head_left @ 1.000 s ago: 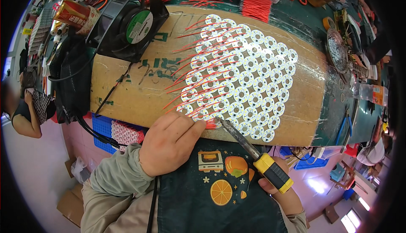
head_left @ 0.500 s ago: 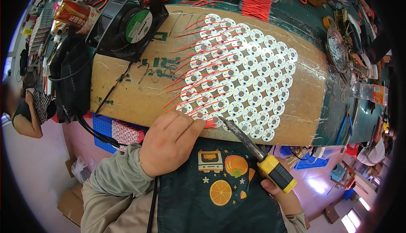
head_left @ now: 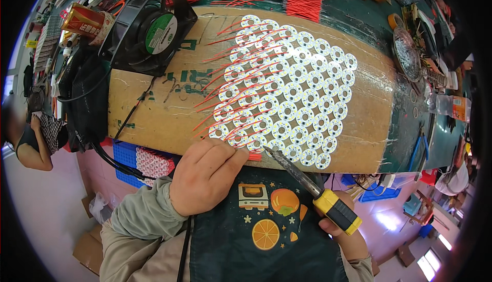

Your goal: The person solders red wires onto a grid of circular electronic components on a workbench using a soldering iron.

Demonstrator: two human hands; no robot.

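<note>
- Black cooling fan (head_left: pixel 148 26) sits at the far-left corner of the cardboard sheet (head_left: pixel 154 108), face up, cable trailing off the left edge. Probably there to clear fumes, but I can't confirm it's spinning.
- Cardboard sheet covers the green bench (head_left: pixel 405 123), likely as a sacrificial, heat-safe work surface.
- Left hand (head_left: pixel 205 177) at the near edge of the cardboard, fingers curled, pinching a short red wire (head_left: pixel 254 156) against the board. Holds the wire end steady at a pad on the nearest row.
- Round white LED boards (head_left: pixel 292 92) packed in a tight honeycomb on the right half of the cardboard; touching each other, so rows can be worked in sequence. The left-hand boards already carry red leads fanning out to the left; the right-hand ones look bare.
- Soldering iron (head_left: pixel 300 177) angled up-left, tip right at the near-edge row just beside the pinched wire.
- Right hand (head_left: pixel 341 231) clenched round the iron's yellow-black grip, below the near edge, mostly hidden behind the handle.
- Spare red wire bundles (head_left: pixel 302 3) along the far edge, within reach.
</note>
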